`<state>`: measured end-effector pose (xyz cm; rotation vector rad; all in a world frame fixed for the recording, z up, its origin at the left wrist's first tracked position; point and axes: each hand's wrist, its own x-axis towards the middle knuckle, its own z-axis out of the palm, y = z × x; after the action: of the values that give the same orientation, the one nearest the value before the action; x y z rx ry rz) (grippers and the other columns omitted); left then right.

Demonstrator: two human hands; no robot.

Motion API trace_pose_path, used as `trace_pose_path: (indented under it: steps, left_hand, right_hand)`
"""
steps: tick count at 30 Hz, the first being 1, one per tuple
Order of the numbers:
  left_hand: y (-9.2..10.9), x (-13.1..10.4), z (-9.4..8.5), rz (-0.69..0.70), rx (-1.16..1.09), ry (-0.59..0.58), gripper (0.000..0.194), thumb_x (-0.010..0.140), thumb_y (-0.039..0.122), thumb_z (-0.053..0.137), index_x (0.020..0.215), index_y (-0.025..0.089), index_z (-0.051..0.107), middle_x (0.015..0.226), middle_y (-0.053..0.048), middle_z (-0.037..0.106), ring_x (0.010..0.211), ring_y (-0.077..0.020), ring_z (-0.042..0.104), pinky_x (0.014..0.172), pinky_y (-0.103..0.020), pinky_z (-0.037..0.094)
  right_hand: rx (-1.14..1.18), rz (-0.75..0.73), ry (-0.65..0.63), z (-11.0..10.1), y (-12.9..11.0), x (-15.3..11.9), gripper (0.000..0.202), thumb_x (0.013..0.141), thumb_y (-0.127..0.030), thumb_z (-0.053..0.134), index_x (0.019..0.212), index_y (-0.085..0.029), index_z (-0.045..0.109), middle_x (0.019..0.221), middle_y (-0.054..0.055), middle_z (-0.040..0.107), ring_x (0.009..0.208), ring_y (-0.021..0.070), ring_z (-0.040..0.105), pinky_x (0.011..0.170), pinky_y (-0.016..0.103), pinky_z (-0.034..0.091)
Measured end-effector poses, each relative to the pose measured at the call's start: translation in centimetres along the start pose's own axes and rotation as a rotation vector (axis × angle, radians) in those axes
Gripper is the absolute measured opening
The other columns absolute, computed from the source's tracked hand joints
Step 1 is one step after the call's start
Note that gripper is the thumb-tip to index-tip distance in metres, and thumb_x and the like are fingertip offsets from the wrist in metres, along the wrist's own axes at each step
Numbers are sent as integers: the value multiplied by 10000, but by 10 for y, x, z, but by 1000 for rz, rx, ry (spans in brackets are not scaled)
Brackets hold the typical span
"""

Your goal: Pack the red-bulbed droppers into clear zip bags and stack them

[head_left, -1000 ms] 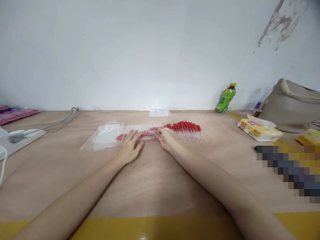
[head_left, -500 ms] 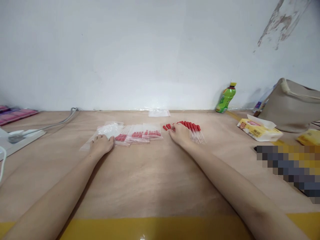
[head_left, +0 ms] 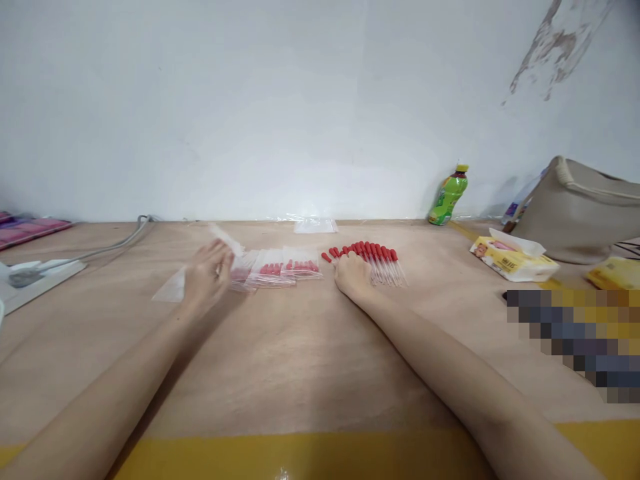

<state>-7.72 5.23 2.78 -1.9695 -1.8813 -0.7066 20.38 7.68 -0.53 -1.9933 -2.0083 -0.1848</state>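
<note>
My left hand (head_left: pixel 207 270) is raised a little over the table, its fingers closed on a clear plastic bag (head_left: pixel 226 241) that tilts up behind them. Several zip bags (head_left: pixel 273 268) with red-ended pieces inside overlap in a row to its right. My right hand (head_left: pixel 353 273) rests at the left part of a fanned row of red-bulbed droppers (head_left: pixel 383 257), fingers curled down; what they grip, if anything, is hidden. Another clear bag (head_left: pixel 170 288) lies flat left of my left hand.
Flat clear bags (head_left: pixel 316 226) lie by the wall. A green bottle (head_left: pixel 449 197), a tissue pack (head_left: pixel 515 259) and a beige bag (head_left: pixel 580 207) stand at the right. A grey cable (head_left: pixel 110 250) runs to a white power strip (head_left: pixel 55 280) at the left.
My left hand has lifted from the table with a clear bag in its fingers. My right hand stays at the droppers, its fingers now curled further down.
</note>
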Motion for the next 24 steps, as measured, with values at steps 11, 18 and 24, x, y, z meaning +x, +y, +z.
trace_pose_path:
  steps: [11,18,24]
  left_hand:
    - [80,-49,-12,906,-496,-501,382,922,288,351,1300,273,407,1353,-17,402,1284,-212,299,1069,-460,198]
    - [79,-57,6,849,-527,-610,404,928,280,359,1331,303,332,1397,-18,318,1294,-194,280,1067,-457,193]
    - [87,-62,7,798,-488,-557,400,931,292,342,1331,289,340,1396,-22,321,1298,-189,271,1069,-445,203]
  right_hand:
    - [12,2,7,-3,-1,-4,312,863,-349,415,999,-112,566,1042,171,560,956,247,530,697,305,425]
    - [599,18,183,-18,26,-13,268,877,-383,350,947,-161,483,825,68,602,773,178,578,667,284,409]
    - [1255,13,-14,-20,57,-58,636,730,-331,562,1228,-200,191,646,-68,491,485,104,513,459,228,407]
